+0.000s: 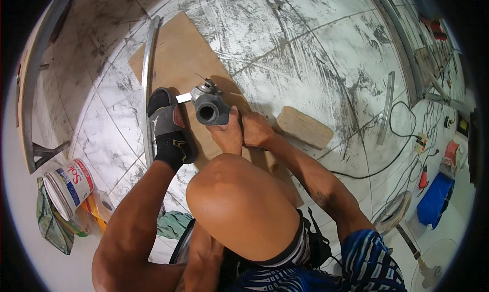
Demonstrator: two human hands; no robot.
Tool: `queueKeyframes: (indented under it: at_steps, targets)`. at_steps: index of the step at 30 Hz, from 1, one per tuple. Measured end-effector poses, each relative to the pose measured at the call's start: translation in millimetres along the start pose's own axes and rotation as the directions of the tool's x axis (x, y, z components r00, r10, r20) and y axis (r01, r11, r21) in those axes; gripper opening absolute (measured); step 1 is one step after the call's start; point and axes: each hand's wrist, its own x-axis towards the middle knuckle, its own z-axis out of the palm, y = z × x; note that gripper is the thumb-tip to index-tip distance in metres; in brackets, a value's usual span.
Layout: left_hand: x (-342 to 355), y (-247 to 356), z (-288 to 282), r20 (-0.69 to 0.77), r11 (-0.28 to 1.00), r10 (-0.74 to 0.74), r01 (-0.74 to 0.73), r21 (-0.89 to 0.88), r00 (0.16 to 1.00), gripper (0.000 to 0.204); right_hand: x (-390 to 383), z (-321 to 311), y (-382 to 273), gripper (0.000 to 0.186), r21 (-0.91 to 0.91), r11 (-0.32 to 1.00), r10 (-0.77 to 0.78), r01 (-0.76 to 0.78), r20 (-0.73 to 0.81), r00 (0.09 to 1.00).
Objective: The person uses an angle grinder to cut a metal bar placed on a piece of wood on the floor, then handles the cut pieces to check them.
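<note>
Gripping the dark-grey, round-ended power tool (210,102) above the flat brown board (183,50), left hand (227,135) fingers wrapped, right hand (257,130) clenched alongside, perhaps risking the nearby grey-black shoe (166,121) by slipping.

The power tool (219,107) is dark grey, the board (178,52) plain tan.

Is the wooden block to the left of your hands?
No, the wooden block lies on the tiled floor to the right of the right hand.
</note>
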Motion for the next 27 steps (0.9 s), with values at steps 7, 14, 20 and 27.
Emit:
queueKeyframes:
  at_steps: [7, 14, 20, 27]
  targets:
    - [-5, 10, 6, 0.002, 0.995, -0.076, 0.076, -0.061, 0.997, 0.046, -5, -2, 1, 0.057, 0.039, 0.999, -0.007, 0.009, -0.066, 0.998]
    - [-7, 15, 5, 0.042, 0.997, -0.052, 0.054, -0.059, 0.998, 0.040, 0, 6, 12, 0.047, 0.001, 0.999, -0.049, 0.049, -0.020, 0.999]
    - [3, 8, -2, 0.090, 0.996, -0.006, 0.013, -0.085, 0.996, 0.033, -7, -12, -10, 0.059, 0.040, 0.999, -0.028, 0.028, 0.018, 0.999]
    - [-3, 12, 2, 0.016, 0.989, -0.106, 0.107, -0.104, 0.994, 0.032, 0, -1, -1, 0.065, -0.004, 1.000, 0.004, -0.003, 0.061, 0.998]
